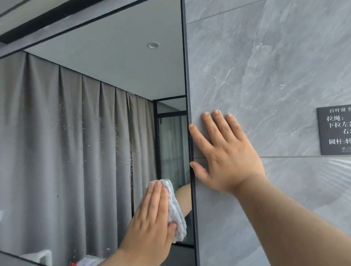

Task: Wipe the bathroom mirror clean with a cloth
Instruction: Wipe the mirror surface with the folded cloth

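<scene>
Someone is wiping the lower right corner of the mirror, bracing against the wall.

The left hand (151,218) is pressing a crumpled white cloth (177,211) flat-fingered against the large black-framed rectangular mirror (67,127), the thumb lying along the cloth's edge, probably to keep it from sliding. The right hand (226,157) is lying spread and empty on the grey marbled tile wall (272,67), touching the frame, likely for balance. Whitish splash specks (119,144) are showing above the cloth.

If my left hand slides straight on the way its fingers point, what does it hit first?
Only the streaked glass of the dark-framed wall mirror, then probably its right frame edge; depth unclear.
</scene>
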Demonstrator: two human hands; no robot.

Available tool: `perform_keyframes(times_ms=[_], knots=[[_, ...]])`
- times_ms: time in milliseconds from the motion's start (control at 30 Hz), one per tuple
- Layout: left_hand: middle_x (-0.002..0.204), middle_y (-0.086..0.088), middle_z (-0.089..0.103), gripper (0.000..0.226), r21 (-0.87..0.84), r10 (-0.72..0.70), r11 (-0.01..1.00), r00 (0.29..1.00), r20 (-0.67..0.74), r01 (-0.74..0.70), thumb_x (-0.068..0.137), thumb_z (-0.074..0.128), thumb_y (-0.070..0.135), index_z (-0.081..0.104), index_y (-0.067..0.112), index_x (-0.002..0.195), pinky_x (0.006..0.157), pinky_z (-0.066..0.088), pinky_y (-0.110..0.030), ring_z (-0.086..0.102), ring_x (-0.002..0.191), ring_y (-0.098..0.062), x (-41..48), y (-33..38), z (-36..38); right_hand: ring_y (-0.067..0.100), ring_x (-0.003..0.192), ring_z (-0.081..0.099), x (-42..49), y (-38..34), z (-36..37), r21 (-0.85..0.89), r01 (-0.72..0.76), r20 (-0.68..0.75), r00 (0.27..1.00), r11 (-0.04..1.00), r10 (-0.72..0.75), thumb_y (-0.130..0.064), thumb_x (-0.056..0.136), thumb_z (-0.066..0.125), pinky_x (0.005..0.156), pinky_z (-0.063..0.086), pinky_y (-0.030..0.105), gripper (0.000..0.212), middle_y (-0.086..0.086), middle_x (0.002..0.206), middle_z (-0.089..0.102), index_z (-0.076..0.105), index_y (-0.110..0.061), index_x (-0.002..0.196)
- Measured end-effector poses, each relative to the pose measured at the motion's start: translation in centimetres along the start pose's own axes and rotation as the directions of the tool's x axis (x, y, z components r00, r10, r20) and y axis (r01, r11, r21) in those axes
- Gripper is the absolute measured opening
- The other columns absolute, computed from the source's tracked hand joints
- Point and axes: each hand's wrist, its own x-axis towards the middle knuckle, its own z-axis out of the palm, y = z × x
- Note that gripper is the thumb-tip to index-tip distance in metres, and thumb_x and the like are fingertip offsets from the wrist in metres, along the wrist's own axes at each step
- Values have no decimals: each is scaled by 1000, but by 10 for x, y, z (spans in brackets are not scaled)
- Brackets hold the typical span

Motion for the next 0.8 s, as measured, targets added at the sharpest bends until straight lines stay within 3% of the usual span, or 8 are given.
perform_keyframes(times_ms=[233,367,600,800], knots=[[156,-26,23,67,100,140,984,989,56,-145,95,39,34,27,-8,147,116,23,-45,24,145,-39,-22,13,5,45,144,30,1,0,1,8,-1,-4,1000,1000,1,-60,90,35,120,20,57,78,27,153,36,39,-13,152],[159,-27,14,71,90,159,982,982,103,-168,95,39,34,22,-9,149,117,22,-45,19,148,-40,-3,11,-6,45,145,28,1,0,0,7,-2,14,1000,1000,2,-60,90,34,120,19,57,79,27,155,34,37,-13,153],[163,-19,-6,75,-38,-128,991,989,-76,126,95,14,41,-4,-2,154,122,-9,-35,-7,152,-29,106,4,-50,44,145,30,1,-1,0,11,-12,12,1000,1000,12,-60,89,38,120,21,57,79,26,154,36,39,-13,152],[164,-17,-9,84,-167,-307,943,945,-108,288,87,0,49,-8,1,155,119,-11,-28,-8,152,-27,141,8,-63,44,144,31,0,-1,1,12,-10,-3,1000,1000,10,-61,91,40,120,20,57,77,26,154,37,41,-13,151]])
